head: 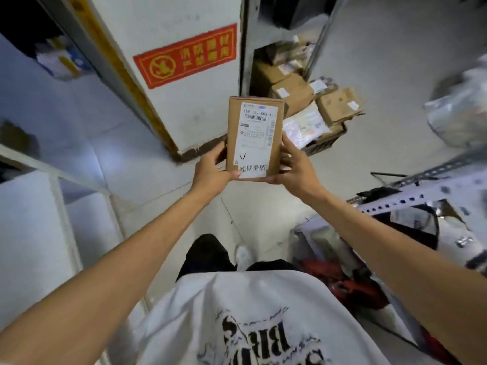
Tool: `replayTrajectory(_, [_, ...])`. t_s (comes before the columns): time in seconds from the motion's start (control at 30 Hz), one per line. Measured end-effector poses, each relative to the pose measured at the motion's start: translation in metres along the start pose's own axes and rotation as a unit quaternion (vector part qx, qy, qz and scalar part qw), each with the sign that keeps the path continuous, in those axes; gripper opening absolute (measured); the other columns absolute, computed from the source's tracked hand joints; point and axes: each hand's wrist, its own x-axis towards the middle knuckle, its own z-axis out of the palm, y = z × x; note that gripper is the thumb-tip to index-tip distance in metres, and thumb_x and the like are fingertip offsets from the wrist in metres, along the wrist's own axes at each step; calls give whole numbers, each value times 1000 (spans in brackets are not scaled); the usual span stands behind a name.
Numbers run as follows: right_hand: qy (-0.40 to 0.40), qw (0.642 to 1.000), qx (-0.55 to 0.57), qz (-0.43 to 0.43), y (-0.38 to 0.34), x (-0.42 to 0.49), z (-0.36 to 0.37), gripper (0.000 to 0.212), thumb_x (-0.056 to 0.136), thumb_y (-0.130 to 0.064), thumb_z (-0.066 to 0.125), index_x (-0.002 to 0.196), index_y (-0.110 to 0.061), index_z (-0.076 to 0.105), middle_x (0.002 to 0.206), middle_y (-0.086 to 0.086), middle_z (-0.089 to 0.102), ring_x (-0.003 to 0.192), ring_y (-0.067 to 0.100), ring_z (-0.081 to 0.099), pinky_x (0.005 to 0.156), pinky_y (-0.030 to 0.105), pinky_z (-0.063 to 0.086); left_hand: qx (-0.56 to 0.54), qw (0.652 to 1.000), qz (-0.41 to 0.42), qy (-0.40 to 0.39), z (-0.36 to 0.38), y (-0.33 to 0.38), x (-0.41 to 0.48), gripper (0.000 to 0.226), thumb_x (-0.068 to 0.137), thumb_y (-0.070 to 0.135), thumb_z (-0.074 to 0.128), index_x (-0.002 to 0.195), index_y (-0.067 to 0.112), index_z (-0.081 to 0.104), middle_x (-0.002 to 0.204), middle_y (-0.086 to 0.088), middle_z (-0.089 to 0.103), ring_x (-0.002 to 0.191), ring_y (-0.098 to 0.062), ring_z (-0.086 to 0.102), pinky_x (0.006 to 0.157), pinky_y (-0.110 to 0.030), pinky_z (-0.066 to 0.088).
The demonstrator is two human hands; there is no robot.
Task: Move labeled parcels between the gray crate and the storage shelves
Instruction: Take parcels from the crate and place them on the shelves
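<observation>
A small brown cardboard parcel (254,138) with a white shipping label faces me, held upright in front of my chest. My left hand (210,171) grips its lower left edge and my right hand (295,167) grips its lower right edge. Beyond it on the floor stands a dark crate (325,143) filled with several cardboard boxes and padded mailers. White storage shelves (52,169) run along my left side, and a perforated metal shelf frame (432,191) is on my right.
A white pillar (184,106) with a red warning sign stands straight ahead. More parcels sit on a shelf behind the crate (284,61). Bagged goods (458,111) lie at the right, and red and black items fill the lower right shelf (342,283).
</observation>
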Motion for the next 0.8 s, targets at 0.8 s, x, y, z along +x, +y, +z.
replayTrajectory(0.8, [331,931,113,104,-28,201,-154,102,67,12,77,149,-27,30,106,-21,53,96,0,58,64,12,53,132,938,58,-315,101,167,345,82,77,-5,74,147,17,37,140,-2,54,129,-14,49,100,-27,46])
